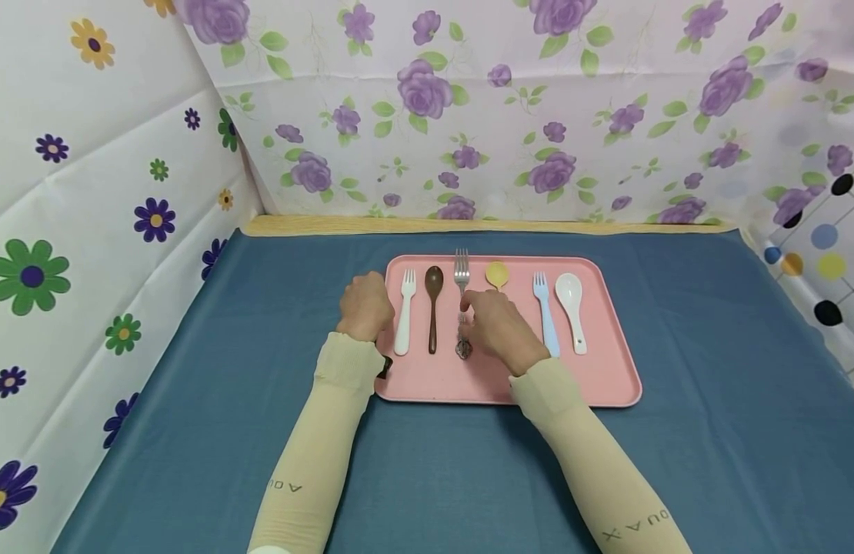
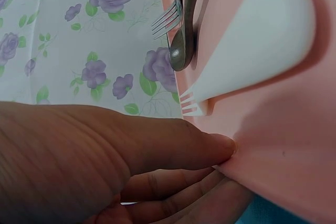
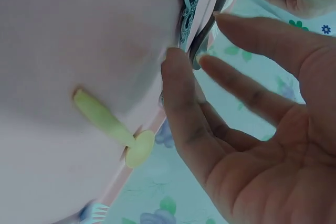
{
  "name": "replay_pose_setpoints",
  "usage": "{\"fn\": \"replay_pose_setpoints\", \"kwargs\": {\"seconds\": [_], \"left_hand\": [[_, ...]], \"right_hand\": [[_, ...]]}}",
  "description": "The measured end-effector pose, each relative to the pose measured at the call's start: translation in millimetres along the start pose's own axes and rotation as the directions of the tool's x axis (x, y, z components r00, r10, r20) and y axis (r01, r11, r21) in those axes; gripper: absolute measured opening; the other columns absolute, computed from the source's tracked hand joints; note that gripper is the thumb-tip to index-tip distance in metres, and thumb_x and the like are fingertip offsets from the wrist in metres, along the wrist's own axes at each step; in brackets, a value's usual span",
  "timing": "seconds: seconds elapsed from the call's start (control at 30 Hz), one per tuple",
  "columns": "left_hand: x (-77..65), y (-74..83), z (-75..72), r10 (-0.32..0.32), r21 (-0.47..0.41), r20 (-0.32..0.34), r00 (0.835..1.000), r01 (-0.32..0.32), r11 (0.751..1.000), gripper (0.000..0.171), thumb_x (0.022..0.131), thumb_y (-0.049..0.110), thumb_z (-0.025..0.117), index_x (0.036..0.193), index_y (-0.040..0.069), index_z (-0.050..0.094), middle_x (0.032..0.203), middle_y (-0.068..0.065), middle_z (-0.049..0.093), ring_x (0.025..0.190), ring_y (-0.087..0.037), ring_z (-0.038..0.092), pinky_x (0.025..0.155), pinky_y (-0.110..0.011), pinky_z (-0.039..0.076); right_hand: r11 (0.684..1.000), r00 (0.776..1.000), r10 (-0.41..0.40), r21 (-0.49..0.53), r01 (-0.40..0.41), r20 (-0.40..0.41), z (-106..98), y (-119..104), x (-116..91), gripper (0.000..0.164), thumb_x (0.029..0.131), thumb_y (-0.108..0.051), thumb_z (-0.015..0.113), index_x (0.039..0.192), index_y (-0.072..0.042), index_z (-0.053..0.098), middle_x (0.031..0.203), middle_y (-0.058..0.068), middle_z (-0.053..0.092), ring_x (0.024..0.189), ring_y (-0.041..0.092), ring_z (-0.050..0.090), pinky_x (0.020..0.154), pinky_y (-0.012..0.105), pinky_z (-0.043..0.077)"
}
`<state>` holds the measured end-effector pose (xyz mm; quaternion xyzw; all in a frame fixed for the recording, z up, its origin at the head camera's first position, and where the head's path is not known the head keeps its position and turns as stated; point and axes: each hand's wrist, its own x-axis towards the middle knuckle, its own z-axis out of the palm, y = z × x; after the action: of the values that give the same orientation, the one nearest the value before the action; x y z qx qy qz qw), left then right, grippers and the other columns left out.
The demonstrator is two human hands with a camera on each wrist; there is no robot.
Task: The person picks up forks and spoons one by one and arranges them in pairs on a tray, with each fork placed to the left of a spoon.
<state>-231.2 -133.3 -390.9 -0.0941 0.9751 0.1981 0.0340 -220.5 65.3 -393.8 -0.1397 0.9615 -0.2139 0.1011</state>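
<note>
On the left edge of a pink tray [image 1: 441,385], my left hand [image 1: 366,306] pinches the rim, thumb on top and fingers underneath. My right hand [image 1: 503,327] hovers over the middle of the tray, thumb and fingers spread apart around a metal fork [image 1: 462,265]. That fork's ornate handle [image 3: 192,3] lies close to the fingertips in the right wrist view. Nearest the left thumb is a white fork [image 2: 262,35], with a dark brown spoon [image 1: 434,281] next to it. A yellow spoon [image 1: 497,274] lies partly hidden behind the right hand.
Right of the right hand, a light blue fork [image 1: 546,315] and a white spoon [image 1: 570,300] lie on the tray. A blue cloth [image 1: 427,477] covers the table. Flowered sheets [image 1: 427,154] stand along the back and left side, with a wooden strip [image 1: 371,225] at the rear edge.
</note>
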Motion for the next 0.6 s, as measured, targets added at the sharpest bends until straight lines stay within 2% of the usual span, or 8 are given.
{"fn": "replay_pose_setpoints", "kwargs": {"seconds": [0.17,0.33,0.6], "left_hand": [[0.3,-0.9,0.7,0.003,-0.004,0.001,1.0,-0.003,1.0,0.015,0.077,-0.006,0.068,0.092,-0.006,0.069,0.083,-0.021,0.066,0.068,-0.032,0.062,0.054,-0.042,0.053],[0.0,-1.5,0.9,0.005,-0.004,0.006,1.0,-0.005,1.0,0.016,0.076,-0.006,0.068,0.093,-0.006,0.068,0.084,-0.021,0.066,0.068,-0.031,0.062,0.055,-0.042,0.054],[0.1,-2.1,0.9,0.02,0.017,0.002,1.0,-0.02,1.0,0.01,0.077,-0.006,0.068,0.087,-0.004,0.068,0.079,-0.019,0.066,0.065,-0.029,0.061,0.051,-0.04,0.051]], "right_hand": [[0.997,0.998,-0.059,-0.052,0.061,0.028,2.8,-2.8,-1.0,0.029,0.084,-0.019,0.075,0.11,-0.009,0.067,0.091,0.008,0.056,0.074,0.019,0.053,0.059,0.031,0.046],[0.991,0.994,-0.098,-0.083,0.101,0.039,4.4,-3.4,-2.8,0.024,0.081,-0.02,0.078,0.099,-0.008,0.069,0.088,0.007,0.054,0.073,0.018,0.052,0.058,0.03,0.046],[0.995,0.995,-0.079,-0.057,0.082,0.062,4.5,-4.6,-2.7,0.024,0.078,-0.018,0.08,0.095,-0.008,0.067,0.083,0.006,0.056,0.065,0.015,0.055,0.055,0.029,0.045]]}}
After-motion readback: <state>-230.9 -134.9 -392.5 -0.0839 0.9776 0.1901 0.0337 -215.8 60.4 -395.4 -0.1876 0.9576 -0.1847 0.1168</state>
